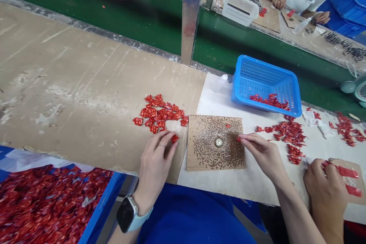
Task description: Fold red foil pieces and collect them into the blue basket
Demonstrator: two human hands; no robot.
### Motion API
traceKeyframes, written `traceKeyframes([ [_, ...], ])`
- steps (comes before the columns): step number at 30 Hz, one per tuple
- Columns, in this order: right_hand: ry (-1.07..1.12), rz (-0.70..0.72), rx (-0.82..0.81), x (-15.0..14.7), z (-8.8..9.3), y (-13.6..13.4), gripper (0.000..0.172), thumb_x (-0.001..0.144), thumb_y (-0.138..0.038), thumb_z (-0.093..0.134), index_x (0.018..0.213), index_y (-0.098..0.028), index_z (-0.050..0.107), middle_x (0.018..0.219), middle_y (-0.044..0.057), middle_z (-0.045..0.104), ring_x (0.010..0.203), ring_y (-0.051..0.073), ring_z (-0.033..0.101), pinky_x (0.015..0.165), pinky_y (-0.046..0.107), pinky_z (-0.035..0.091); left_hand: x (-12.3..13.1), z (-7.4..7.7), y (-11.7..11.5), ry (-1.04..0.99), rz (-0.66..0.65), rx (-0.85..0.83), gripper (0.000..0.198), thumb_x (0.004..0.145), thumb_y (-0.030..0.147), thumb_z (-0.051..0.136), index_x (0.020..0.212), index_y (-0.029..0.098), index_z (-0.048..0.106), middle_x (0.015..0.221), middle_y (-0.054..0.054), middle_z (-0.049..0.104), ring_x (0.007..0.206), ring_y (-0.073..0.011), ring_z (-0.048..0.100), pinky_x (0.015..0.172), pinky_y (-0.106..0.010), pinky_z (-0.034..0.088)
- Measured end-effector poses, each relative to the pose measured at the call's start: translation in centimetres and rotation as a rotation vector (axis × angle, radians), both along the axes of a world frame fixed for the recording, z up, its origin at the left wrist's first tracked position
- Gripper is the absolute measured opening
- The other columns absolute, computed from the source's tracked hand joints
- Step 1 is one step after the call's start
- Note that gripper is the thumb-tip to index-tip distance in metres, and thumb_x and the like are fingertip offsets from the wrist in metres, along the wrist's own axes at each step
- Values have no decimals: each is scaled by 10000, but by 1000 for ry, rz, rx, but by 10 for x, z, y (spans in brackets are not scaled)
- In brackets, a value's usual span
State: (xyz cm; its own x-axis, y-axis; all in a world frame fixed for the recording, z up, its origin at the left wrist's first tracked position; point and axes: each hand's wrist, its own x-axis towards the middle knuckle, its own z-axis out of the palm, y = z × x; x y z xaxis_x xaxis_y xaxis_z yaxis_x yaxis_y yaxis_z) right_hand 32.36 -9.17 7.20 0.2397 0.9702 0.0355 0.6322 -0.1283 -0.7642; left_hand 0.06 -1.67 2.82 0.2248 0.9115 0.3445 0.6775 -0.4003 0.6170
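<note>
Left hand (156,164) half closed, fingertips at red foil bow (174,138), grip unclear, near front edge of worktop (71,84). Right hand (264,154) pinching small red bow (238,139) by right edge of cardboard board (215,156). Risk: weak pinch dropping bow among loose bows (158,112).

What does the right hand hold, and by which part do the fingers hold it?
The right hand pinches a small red ribbon bow between its fingers; the exact part is too small to tell.

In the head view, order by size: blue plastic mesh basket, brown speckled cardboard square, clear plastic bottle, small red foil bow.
Blue plastic mesh basket and brown speckled cardboard square look alike, unsure which is larger.
Then clear plastic bottle.
Then small red foil bow.
</note>
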Motion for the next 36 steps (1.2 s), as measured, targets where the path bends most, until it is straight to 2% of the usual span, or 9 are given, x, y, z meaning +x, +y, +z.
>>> traceKeyframes([
  [3,50,48,-38,-24,1,7,197,1009,-363,673,1032,-260,839,958,60,794,817,217,741,718,327,607,3,-1,1,29,-38,18,218,1028,219,620,1225,190,709,1183,-106,749,1071,-263,730,961,-442,630],
  [8,55,62,-88,-46,0,13,189,988,-320,660,1078,-247,809,681,-19,613,576,159,533,574,283,475,3,0,1,2,-28,48,140,1013,208,651,1130,176,720,1115,-90,771,1003,-226,760,922,-391,655],
  [13,86,58,-138,-51,-4,13,186,982,-303,636,1141,-246,714,855,9,723,583,145,525,586,276,466,-1,2,-1,-49,-10,56,61,992,194,690,1041,183,723,1063,-64,779,936,-179,782,870,-312,670],
  [17,128,24,-145,-52,-5,13,147,960,-326,667,1086,-254,688,855,14,727,581,148,526,585,280,456,-3,5,-3,-82,-7,37,73,983,238,716,1036,192,738,1055,-55,781,915,-168,787,871,-294,677],
  [22,245,-44,-126,-48,3,16,232,944,-456,703,1050,-258,644,844,22,730,562,141,504,553,276,435,-5,7,-5,-104,-12,1,95,1016,250,664,1019,209,749,1057,-48,792,926,-170,793,886,-304,679],
  [25,399,-81,-160,-46,11,16,337,909,-557,760,1012,-267,622,846,27,737,659,164,597,578,269,449,-6,7,-7,-116,5,-19,99,1007,229,664,1071,221,740,1057,-45,796,948,-182,792,892,-321,677],
  [27,568,-126,-225,-45,16,14,403,851,-574,841,978,-266,615,844,20,730,680,160,595,579,255,425,-8,5,-8,-115,24,-25,131,996,224,678,1112,226,738,1053,-49,796,949,-192,786,896,-342,673],
  [31,803,-168,-306,-47,23,12,492,761,-576,933,950,-256,611,823,10,698,610,129,476,544,249,339,-11,0,-11,-99,70,-15,137,970,254,726,1101,237,761,1027,-59,793,955,-224,769,896,-390,660],
  [36,975,-121,-321,-51,28,12,473,762,-515,953,948,-255,604,719,-44,585,546,97,329,519,237,241,-18,-2,-15,-121,111,-33,96,949,285,770,1025,228,784,991,-41,780,855,-186,774,804,-312,654],
])
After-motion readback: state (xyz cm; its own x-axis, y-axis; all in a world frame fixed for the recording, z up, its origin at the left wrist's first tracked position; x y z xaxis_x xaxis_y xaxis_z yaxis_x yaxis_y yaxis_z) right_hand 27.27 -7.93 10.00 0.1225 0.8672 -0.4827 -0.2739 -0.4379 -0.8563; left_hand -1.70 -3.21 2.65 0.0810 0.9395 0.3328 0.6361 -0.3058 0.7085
